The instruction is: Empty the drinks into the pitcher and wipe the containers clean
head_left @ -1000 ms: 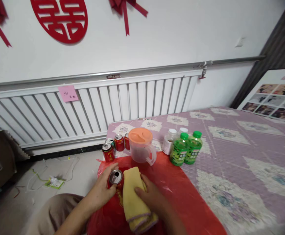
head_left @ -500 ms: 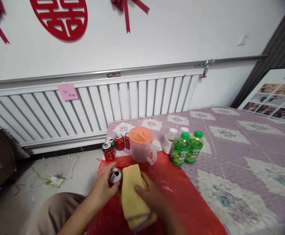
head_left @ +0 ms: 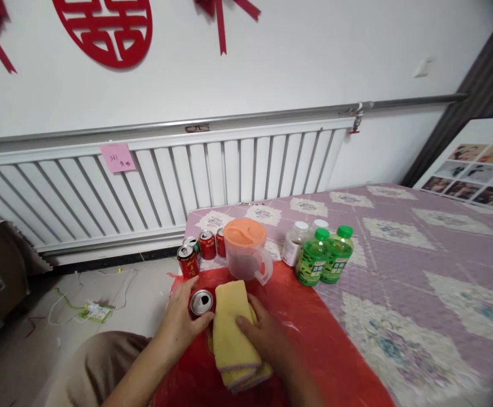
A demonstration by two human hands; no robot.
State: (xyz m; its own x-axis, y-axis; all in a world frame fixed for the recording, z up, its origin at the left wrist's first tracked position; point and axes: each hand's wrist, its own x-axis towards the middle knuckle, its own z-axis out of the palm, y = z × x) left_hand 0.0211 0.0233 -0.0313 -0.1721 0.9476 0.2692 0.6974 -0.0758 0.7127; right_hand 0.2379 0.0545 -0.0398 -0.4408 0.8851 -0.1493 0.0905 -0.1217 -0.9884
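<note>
Grips in right hand (head_left: 267, 334) a folded yellow cloth (head_left: 232, 325), lengthwise fore-and-aft, just right of opened drink can (head_left: 199, 305) clasped in left hand (head_left: 179, 323).

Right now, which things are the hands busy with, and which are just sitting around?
In hand:
silver-topped red metal can, left hand curled around it
folded yellow cloth, held by right hand

Just sitting around:
translucent plastic jug with orange lid
two green plastic bottles with green caps
white-capped clear bottles
four red or green metal cans
pink paper note
</note>
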